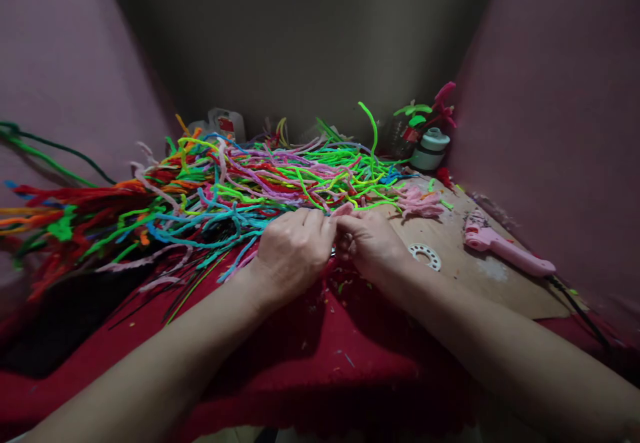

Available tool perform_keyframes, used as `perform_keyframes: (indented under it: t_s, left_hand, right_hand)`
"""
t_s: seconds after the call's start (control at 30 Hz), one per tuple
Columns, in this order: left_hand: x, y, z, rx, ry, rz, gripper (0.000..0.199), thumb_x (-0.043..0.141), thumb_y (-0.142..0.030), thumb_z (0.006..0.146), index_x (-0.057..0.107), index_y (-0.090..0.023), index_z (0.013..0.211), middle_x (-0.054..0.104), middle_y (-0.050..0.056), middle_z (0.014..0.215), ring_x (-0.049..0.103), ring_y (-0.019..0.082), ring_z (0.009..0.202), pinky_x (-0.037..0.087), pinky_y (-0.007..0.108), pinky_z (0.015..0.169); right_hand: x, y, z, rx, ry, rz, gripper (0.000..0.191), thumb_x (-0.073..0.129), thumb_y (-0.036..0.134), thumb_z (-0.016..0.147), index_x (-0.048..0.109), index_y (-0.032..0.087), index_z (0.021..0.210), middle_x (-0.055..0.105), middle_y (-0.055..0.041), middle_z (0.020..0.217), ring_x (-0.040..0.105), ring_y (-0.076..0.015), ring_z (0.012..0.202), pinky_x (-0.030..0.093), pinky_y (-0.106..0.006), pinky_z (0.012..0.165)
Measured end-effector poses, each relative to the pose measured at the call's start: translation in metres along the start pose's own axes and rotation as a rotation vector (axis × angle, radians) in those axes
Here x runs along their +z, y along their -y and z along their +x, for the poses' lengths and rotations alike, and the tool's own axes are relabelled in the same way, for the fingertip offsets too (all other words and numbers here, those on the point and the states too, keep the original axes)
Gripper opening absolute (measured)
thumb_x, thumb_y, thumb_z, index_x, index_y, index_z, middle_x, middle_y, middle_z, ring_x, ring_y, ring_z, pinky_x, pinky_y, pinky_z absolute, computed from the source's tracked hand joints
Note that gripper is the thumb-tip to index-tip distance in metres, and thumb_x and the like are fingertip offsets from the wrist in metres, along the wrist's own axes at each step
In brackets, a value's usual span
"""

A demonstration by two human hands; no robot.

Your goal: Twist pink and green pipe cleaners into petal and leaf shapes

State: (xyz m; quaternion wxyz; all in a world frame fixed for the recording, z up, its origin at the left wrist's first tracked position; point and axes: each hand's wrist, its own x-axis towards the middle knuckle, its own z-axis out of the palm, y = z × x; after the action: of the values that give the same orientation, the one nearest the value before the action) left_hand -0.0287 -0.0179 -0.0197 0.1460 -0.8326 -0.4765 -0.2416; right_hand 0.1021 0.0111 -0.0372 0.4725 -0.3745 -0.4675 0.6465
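My left hand (297, 246) and my right hand (375, 243) meet over the front of the table, both with curled fingers. Between their fingertips shows a short fuzzy piece of pink pipe cleaner (343, 210), pinched from both sides. A small shiny metal bit (333, 251) peeks out below the left fingers; the rest of it is hidden. Right behind the hands spreads a big tangled heap of pipe cleaners (280, 176) in green, red, blue, pink and orange. A pink pipe-cleaner bundle (420, 201) lies just beyond my right hand.
On the right, a pink glue gun (507, 246) with a black cord rests on a tan board (450, 286), near a white ring with holes (425, 257). A pale green jar (430, 149) stands at the back. Scraps dot the red cloth (350, 363). Pink walls flank both sides.
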Motion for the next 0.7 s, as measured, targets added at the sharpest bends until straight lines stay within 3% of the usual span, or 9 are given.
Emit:
perform_keyframes:
  t_s: [0.1,0.17,0.23,0.27,0.33,0.4,0.47,0.57,0.7]
  left_hand:
    - [0.004,0.005,0.000,0.033,-0.082,-0.003,0.023,0.042,-0.022,0.085,0.061,-0.017,0.074,0.055,0.007,0.070,0.051,0.018,0.071,0.036,0.030,0.067]
    - [0.004,0.014,0.004,-0.116,-0.179,-0.215,0.014,0.049,-0.023,0.081,0.062,-0.019,0.080,0.058,0.006,0.079,0.052,0.017,0.077,0.040,0.029,0.071]
    - [0.002,0.023,0.010,-0.372,-0.196,-0.602,0.013,0.056,-0.024,0.076,0.061,-0.019,0.087,0.060,0.004,0.085,0.055,0.016,0.078,0.043,0.027,0.071]
    - [0.001,0.028,0.012,-0.509,-0.141,-0.833,0.017,0.059,-0.027,0.074,0.060,-0.018,0.089,0.061,0.004,0.083,0.056,0.015,0.074,0.045,0.026,0.067]
    - [-0.001,0.034,0.015,-0.699,0.102,-1.261,0.025,0.061,-0.038,0.073,0.061,-0.015,0.083,0.062,0.004,0.073,0.057,0.014,0.061,0.045,0.025,0.055]
    - [-0.002,0.035,0.014,-0.720,0.417,-1.541,0.039,0.055,-0.050,0.076,0.062,-0.011,0.077,0.062,0.007,0.067,0.056,0.014,0.052,0.043,0.025,0.047]
    - [-0.003,0.033,0.011,-0.648,0.630,-1.668,0.045,0.049,-0.052,0.081,0.063,-0.009,0.078,0.064,0.011,0.069,0.058,0.015,0.050,0.044,0.025,0.046]
    - [-0.005,0.027,0.008,-0.635,0.659,-1.689,0.029,0.053,-0.038,0.082,0.062,-0.010,0.081,0.061,0.006,0.062,0.054,0.011,0.045,0.043,0.022,0.046]
    - [-0.009,0.023,0.008,-0.713,0.600,-1.616,0.023,0.055,-0.035,0.081,0.059,-0.013,0.076,0.037,-0.007,0.046,0.029,0.003,0.036,0.033,0.016,0.039]
  right_hand:
    - [-0.001,0.006,0.003,0.077,0.020,0.160,0.018,0.062,0.019,0.061,0.045,0.017,0.055,0.039,0.0072,0.044,0.031,-0.0048,0.038,0.022,-0.021,0.037]
    - [-0.005,0.010,0.005,0.000,0.063,0.181,0.016,0.064,0.019,0.061,0.048,0.016,0.059,0.042,0.0070,0.047,0.032,-0.0046,0.039,0.022,-0.020,0.038]
    - [-0.009,0.014,0.007,-0.068,0.127,0.181,0.015,0.065,0.020,0.063,0.051,0.016,0.063,0.042,0.0075,0.048,0.031,-0.0041,0.040,0.022,-0.020,0.038]
    - [-0.012,0.014,0.008,-0.090,0.166,0.169,0.014,0.065,0.020,0.064,0.052,0.016,0.064,0.042,0.0077,0.048,0.032,-0.0040,0.040,0.022,-0.020,0.039]
    - [-0.015,0.015,0.009,-0.134,0.241,0.121,0.011,0.065,0.021,0.066,0.056,0.016,0.067,0.044,0.0073,0.048,0.032,-0.0039,0.040,0.022,-0.020,0.039]
    - [-0.016,0.014,0.009,-0.177,0.274,0.065,0.009,0.065,0.022,0.067,0.059,0.015,0.068,0.050,0.0057,0.051,0.034,-0.0039,0.040,0.024,-0.020,0.040]
    - [-0.015,0.014,0.008,-0.213,0.260,0.001,0.008,0.065,0.022,0.068,0.060,0.015,0.068,0.054,0.0042,0.055,0.037,-0.0039,0.042,0.027,-0.020,0.041]
    - [-0.014,0.014,0.006,-0.287,0.225,-0.121,0.009,0.061,0.022,0.072,0.060,0.015,0.066,0.055,0.0033,0.055,0.040,-0.0049,0.046,0.031,-0.020,0.046]
    - [-0.012,0.014,0.003,-0.390,0.226,-0.224,0.014,0.058,0.026,0.077,0.060,0.015,0.068,0.059,0.0016,0.059,0.050,-0.0085,0.057,0.040,-0.022,0.058]
